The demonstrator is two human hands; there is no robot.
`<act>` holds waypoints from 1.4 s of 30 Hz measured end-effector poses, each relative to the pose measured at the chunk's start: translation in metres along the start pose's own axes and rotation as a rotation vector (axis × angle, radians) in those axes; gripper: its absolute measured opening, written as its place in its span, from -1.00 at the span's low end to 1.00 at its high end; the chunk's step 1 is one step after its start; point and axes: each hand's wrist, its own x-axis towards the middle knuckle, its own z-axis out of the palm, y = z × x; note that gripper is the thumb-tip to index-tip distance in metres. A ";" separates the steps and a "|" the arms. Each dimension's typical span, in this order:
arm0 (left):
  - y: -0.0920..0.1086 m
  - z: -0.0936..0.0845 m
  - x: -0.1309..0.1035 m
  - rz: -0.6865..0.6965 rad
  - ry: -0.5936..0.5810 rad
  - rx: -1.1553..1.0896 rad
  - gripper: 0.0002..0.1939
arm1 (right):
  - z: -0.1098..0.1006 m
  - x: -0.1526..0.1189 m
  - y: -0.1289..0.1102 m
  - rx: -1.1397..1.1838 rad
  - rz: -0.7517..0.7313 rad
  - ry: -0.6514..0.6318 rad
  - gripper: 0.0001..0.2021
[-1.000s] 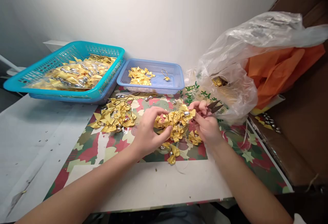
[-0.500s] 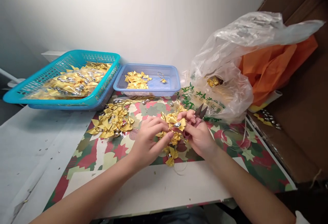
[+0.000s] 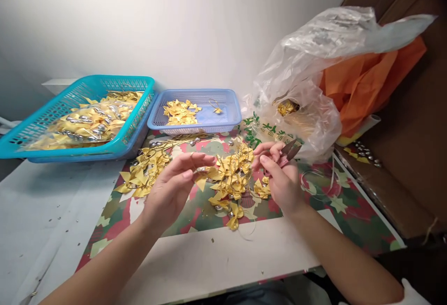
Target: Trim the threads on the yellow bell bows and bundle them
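My left hand [image 3: 174,186] is raised over the patterned mat, a yellow bow with a silver bead [image 3: 206,174] at its fingertips. Its thumb and fingers are closed toward that bow. Small scissors [image 3: 288,151] rest in my right hand [image 3: 281,174], their dark blades pointing up and to the right. Between the hands lies a pile of yellow bows [image 3: 232,170] with silver beads and gold wire loops. A lone bow [image 3: 235,215] is at the pile's near end, by a thin thread. Another heap of bows [image 3: 145,172] sits behind my left hand.
A turquoise basket [image 3: 134,121] of bagged bows stands at the back left. Beside it is a blue basket [image 3: 209,128] with loose bows. A clear plastic bag [image 3: 314,128] and orange material [image 3: 370,81] are at the right, next to cardboard [image 3: 401,179].
My hands have moved apart, the left one going left with a bow at its fingers and the right one going right with the scissors. The view has shifted slightly.
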 end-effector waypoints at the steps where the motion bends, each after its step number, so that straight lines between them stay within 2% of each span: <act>1: -0.001 -0.001 -0.002 -0.072 -0.010 -0.033 -0.75 | 0.002 -0.002 -0.001 -0.005 0.013 -0.046 -0.77; 4: -0.004 -0.005 -0.007 -0.249 0.031 -0.107 -0.67 | 0.010 -0.011 -0.003 -0.075 0.093 -0.198 -0.74; 6: -0.005 -0.005 -0.011 -0.309 0.059 -0.150 -0.62 | 0.016 -0.018 -0.002 -0.143 0.137 -0.252 -0.68; 10: -0.009 -0.005 -0.017 -0.312 0.018 -0.168 -0.57 | 0.027 -0.031 0.006 -0.208 0.164 -0.312 -0.62; 13: -0.014 -0.005 -0.021 -0.276 -0.041 -0.122 -0.55 | 0.030 -0.037 0.012 -0.242 0.158 -0.318 -0.67; 17: -0.020 -0.005 -0.026 -0.193 -0.096 -0.041 -0.63 | 0.029 -0.038 0.017 -0.430 0.038 -0.299 -0.76; 22: -0.019 -0.001 -0.030 -0.176 -0.127 0.040 -0.89 | 0.026 -0.036 0.019 -0.555 -0.209 -0.304 -0.75; 27: -0.017 0.003 -0.032 -0.171 -0.080 0.113 -0.84 | 0.028 -0.035 0.019 -0.558 -0.311 -0.308 -0.70; 30: -0.019 0.002 -0.031 -0.177 -0.033 0.068 -0.89 | 0.028 -0.034 0.018 -0.535 -0.332 -0.301 -0.69; 32: -0.018 0.000 -0.029 -0.220 0.014 0.005 -0.94 | 0.027 -0.033 0.019 -0.526 -0.345 -0.304 -0.68; 35: -0.015 -0.002 -0.026 -0.288 0.054 0.011 -0.90 | 0.025 -0.033 0.019 -0.495 -0.372 -0.330 -0.68; 38: -0.011 -0.002 -0.024 -0.372 -0.013 0.055 -0.94 | 0.024 -0.033 0.019 -0.476 -0.376 -0.326 -0.68; 42: -0.011 -0.002 -0.022 -0.554 -0.072 -0.011 -0.82 | 0.023 -0.033 0.018 -0.530 -0.395 -0.301 -0.69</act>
